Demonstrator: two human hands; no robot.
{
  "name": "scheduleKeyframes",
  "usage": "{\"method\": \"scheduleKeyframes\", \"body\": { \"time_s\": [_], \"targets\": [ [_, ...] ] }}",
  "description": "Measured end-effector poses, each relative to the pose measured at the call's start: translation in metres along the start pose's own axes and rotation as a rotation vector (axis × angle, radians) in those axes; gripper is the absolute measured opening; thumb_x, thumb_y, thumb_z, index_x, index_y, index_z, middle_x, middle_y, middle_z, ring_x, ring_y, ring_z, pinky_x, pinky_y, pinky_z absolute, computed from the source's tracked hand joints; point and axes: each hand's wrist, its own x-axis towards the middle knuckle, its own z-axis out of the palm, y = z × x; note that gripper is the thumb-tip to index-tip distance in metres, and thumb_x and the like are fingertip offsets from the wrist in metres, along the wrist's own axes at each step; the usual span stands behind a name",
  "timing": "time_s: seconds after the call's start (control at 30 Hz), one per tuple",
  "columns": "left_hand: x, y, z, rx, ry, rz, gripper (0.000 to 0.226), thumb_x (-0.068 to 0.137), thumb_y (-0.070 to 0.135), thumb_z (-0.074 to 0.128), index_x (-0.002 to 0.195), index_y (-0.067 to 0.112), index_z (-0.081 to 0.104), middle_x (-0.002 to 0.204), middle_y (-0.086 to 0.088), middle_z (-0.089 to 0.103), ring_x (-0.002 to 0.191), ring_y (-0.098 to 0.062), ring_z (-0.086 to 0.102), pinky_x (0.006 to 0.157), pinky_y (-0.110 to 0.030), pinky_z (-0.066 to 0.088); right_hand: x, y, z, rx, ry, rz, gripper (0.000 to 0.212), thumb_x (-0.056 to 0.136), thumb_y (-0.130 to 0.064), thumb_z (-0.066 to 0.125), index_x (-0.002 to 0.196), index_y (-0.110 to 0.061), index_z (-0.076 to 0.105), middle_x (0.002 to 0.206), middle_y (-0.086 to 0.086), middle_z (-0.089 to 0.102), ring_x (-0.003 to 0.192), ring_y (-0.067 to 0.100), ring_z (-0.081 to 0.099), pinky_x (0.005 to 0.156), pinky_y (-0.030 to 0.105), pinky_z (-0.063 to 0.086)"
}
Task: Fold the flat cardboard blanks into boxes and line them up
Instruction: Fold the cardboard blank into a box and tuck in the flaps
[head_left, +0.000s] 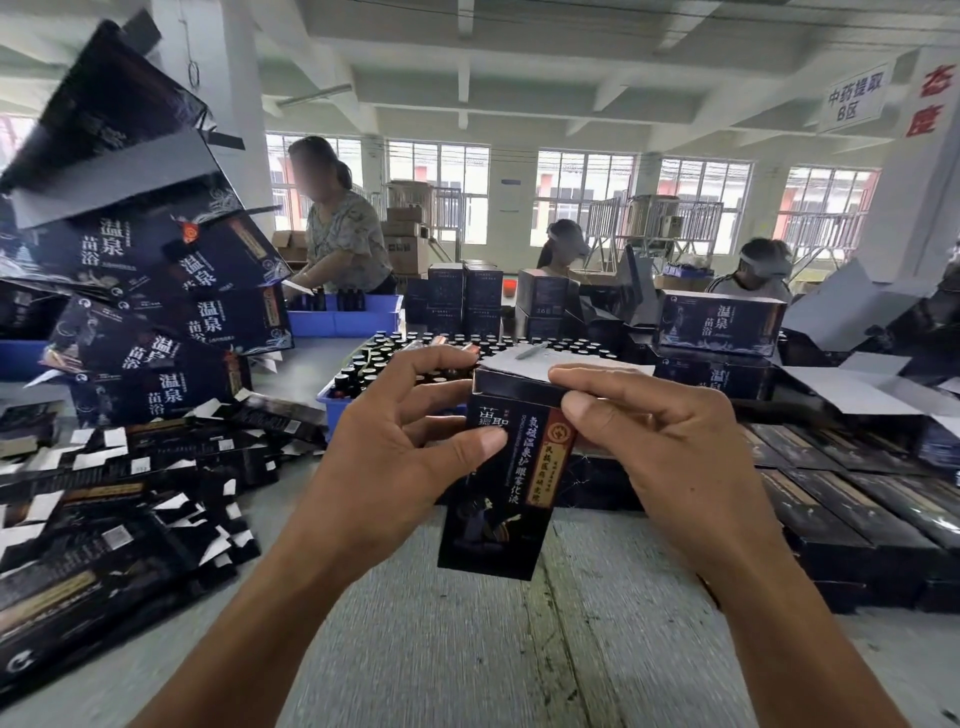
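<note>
Above the grey table (467, 649), between my two hands, I hold one dark box (506, 478) upright, already opened into a sleeve, with its top end being closed. My left hand (395, 441) steadies the box from the side, thumb pressed on the printed front and the other fingers loosely spread behind the upper corner. My right hand (660, 441) has its fingers curled over the top flap (519, 387), thumb against the front edge, pinching the flap down; I judge the tuck is nearly home but not seated, as the pale inner side of a flap still shows just behind my fingertips. Whether the bottom end is closed I cannot tell from here. As for the whole job, it looks partway: a row of finished boxes (852, 525) lies side by side along the right of the table, while a loose heap of flat blanks (119, 499) waits at my left, so much remains. For room, the table directly under and in front of me is bare grey surface, enough to set the box down; the row on the right has its near end close by my right wrist, so this box can join there. Beyond my hands a blue tray of bottles (374, 374) sits close, and stacked larger cartons (156, 291) lean at the left, edges to keep off.
</note>
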Motion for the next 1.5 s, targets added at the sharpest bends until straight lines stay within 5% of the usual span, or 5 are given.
{"method": "scheduleKeyframes", "body": {
  "time_s": [0.5, 0.67, 0.97, 1.2, 1.5],
  "targets": [
    [-0.003, -0.002, 0.005, 0.155, 0.061, 0.067, 0.031, 0.086, 0.052, 0.060, 0.116, 0.055, 0.064, 0.103, 0.015, 0.074, 0.096, -0.005, 0.072, 0.070, -0.017, 0.057, -0.001, 0.003, 0.007, -0.225, -0.023, -0.107, 0.027, 0.092, -0.023, 0.067, 0.111, -0.043, 0.071, 0.114, -0.033, 0.065, 0.110, -0.013, 0.060, 0.089, 0.005, 0.046],
    [-0.002, -0.003, 0.003, 0.217, 0.059, 0.088, 0.030, 0.091, 0.059, 0.057, 0.121, 0.060, 0.060, 0.110, 0.014, 0.072, 0.105, -0.013, 0.070, 0.090, -0.044, 0.057, -0.001, 0.005, 0.008, -0.264, -0.079, -0.102, 0.034, 0.092, -0.033, 0.066, 0.125, -0.044, 0.066, 0.121, -0.032, 0.062, 0.113, -0.008, 0.059, 0.086, 0.006, 0.049],
    [-0.004, 0.002, 0.003, 0.197, 0.019, 0.122, 0.023, 0.090, 0.043, 0.061, 0.109, 0.047, 0.073, 0.113, 0.014, 0.072, 0.102, -0.019, 0.070, 0.087, -0.051, 0.060, 0.001, 0.006, 0.002, -0.149, -0.096, -0.086, 0.034, 0.092, -0.029, 0.068, 0.120, -0.048, 0.068, 0.121, -0.028, 0.066, 0.116, -0.005, 0.060, 0.084, 0.007, 0.049],
    [-0.006, 0.005, 0.000, 0.248, -0.125, 0.138, 0.035, 0.089, 0.039, 0.066, 0.121, 0.052, 0.065, 0.118, 0.019, 0.070, 0.098, -0.009, 0.072, 0.080, -0.022, 0.059, 0.000, 0.001, -0.004, 0.042, -0.092, -0.024, 0.031, 0.094, -0.015, 0.066, 0.119, -0.032, 0.073, 0.108, -0.015, 0.074, 0.095, 0.003, 0.072, 0.068, 0.015, 0.057],
    [-0.007, 0.003, 0.001, 0.225, -0.103, 0.139, 0.030, 0.089, 0.033, 0.063, 0.116, 0.045, 0.069, 0.108, 0.016, 0.074, 0.094, -0.008, 0.073, 0.075, -0.020, 0.059, 0.001, 0.000, -0.004, 0.002, -0.078, -0.040, 0.022, 0.093, -0.012, 0.066, 0.104, -0.029, 0.077, 0.107, -0.016, 0.073, 0.094, -0.002, 0.070, 0.066, 0.008, 0.053]
  ]
}}
